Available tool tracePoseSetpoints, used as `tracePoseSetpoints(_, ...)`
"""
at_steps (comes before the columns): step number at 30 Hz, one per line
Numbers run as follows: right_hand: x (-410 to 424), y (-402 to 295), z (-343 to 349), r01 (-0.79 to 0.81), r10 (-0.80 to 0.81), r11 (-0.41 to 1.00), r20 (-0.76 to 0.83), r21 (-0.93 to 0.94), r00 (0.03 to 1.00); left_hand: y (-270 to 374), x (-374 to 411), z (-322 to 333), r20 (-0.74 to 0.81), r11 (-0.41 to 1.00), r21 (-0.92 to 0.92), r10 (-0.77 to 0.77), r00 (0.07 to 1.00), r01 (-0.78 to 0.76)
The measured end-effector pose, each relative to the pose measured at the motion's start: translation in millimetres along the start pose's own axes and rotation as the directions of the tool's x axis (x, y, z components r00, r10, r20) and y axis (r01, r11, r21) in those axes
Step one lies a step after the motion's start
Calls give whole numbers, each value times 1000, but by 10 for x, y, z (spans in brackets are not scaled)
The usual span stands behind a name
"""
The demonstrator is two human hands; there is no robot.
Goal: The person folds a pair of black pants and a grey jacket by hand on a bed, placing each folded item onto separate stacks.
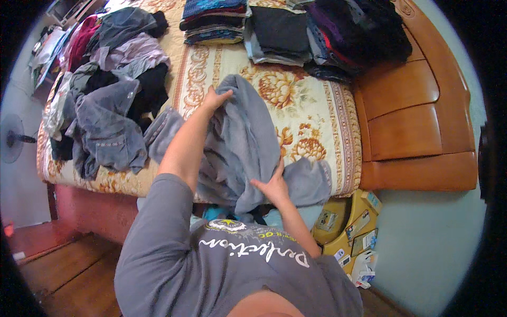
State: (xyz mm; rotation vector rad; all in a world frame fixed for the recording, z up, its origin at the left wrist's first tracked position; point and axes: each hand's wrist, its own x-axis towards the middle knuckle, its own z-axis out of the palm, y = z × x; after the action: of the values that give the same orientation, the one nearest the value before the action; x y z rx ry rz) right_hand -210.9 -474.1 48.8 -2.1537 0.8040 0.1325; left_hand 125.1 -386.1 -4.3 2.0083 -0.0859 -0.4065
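A grey fleece garment lies bunched on the floral bedspread, one sleeve-like part spread to the right and another to the left. At its far end my left hand grips the cloth between thumb and fingers. My right hand holds the right edge lower down, nearer my body, with its fingers partly hidden behind the fabric. Both hands touch the same garment.
Left on the bed is a loose heap of clothes. Folded stacks and dark clothes line the far side. A wooden headboard stands right, a yellow bedside table at lower right, a fan at far left.
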Motion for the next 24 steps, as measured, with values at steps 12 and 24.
tracePoseSetpoints(12, 589, 130, -1817, 232, 4, 919, -599, 317, 801, 2550, -460, 95, 393, 766, -517, 610, 688, -383)
tracePoseSetpoints(24, 294, -368, -2459, 378, -904, 329, -404, -865, -137, 2577, -1312, -2358, 126, 518, -476, 840, 528, -711)
